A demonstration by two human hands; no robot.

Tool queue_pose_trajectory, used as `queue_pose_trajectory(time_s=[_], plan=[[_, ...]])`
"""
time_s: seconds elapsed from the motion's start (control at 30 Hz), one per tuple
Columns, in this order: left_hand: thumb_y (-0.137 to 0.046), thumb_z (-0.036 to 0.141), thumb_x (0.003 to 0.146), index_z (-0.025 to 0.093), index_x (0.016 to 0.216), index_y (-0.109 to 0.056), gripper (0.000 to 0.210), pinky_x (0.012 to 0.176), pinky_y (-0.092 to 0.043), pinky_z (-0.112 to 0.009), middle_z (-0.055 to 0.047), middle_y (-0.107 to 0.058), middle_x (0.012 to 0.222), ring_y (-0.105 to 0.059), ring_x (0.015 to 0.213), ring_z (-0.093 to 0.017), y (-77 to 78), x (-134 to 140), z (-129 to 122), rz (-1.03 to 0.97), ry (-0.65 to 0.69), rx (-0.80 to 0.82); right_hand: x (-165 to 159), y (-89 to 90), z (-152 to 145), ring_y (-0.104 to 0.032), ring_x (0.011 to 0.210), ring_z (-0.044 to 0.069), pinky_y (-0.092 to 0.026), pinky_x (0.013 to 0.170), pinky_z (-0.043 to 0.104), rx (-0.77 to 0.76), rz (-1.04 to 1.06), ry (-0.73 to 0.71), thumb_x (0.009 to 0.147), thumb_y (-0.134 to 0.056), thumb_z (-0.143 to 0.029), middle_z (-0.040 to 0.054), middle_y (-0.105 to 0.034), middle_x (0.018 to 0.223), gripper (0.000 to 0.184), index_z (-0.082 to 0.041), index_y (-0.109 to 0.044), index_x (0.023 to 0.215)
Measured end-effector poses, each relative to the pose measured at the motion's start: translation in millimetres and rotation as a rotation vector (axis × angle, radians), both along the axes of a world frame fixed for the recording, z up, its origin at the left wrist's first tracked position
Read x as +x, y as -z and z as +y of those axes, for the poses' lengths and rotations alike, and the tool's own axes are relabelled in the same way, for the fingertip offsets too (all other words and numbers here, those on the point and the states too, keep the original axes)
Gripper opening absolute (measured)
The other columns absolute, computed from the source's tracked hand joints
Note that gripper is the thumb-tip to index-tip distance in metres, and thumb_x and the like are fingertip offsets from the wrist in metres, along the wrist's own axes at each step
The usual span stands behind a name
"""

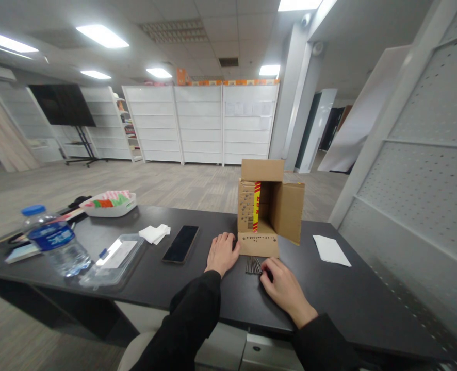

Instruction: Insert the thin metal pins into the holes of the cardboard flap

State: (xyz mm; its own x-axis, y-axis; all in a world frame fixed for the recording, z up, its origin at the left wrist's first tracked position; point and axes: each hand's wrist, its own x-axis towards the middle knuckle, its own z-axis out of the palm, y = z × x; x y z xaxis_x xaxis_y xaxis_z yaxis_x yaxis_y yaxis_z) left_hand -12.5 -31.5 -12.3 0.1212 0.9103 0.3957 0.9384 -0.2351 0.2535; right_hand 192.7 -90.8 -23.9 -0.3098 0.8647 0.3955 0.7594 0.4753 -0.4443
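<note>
An open cardboard box (246, 206) lies on its side on the dark table, its mouth facing me. Small dark dots or holes mark its left side and lower flap (257, 245). My left hand (223, 252) rests on the tabletop beside the box's lower left corner, fingers stretched forward and holding nothing that I can see. In front of the lower flap, several thin dark nails or screws (253, 265) lie side by side in a fan. At their right end is my right hand (280, 283), its fingers curled together; whatever is between the fingertips is hidden.
Left of my hands lie a phone (181, 244), folded white tissue (154, 234) and a clear plastic case (114, 260). A water bottle (56, 242) and a white basket of wrapped items (108, 204) stand farther left. White paper (331, 250) lies at the right, near a perforated panel (425, 206).
</note>
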Motion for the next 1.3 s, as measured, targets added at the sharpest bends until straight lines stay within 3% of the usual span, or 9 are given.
queue_pose_trajectory(time_s=[0.43,1.3], plan=[[-0.042,0.035,0.095,0.019,0.096,-0.059,0.024,0.09,-0.038,-0.037,-0.007,-0.063,0.102,-0.056,0.098,-0.023,-2.4,1.1,-0.6,0.001,-0.002,-0.007,-2.9,-0.7,0.3,-0.056,0.094,0.022,-0.043,0.087,0.035,0.085,-0.046,-0.018,0.084,-0.048,-0.017,0.0068,-0.062,0.1,0.022,-0.02,-0.061,0.102],[-0.041,0.035,0.096,0.02,0.097,-0.058,0.023,0.092,-0.037,-0.036,-0.007,-0.062,0.102,-0.055,0.1,-0.022,-1.6,1.5,-1.3,0.009,0.008,0.005,-6.9,-4.9,-0.8,-0.056,0.093,0.022,-0.042,0.085,0.035,0.084,-0.089,-0.031,0.087,-0.051,-0.02,0.0063,-0.061,0.099,0.016,-0.02,-0.061,0.099]])
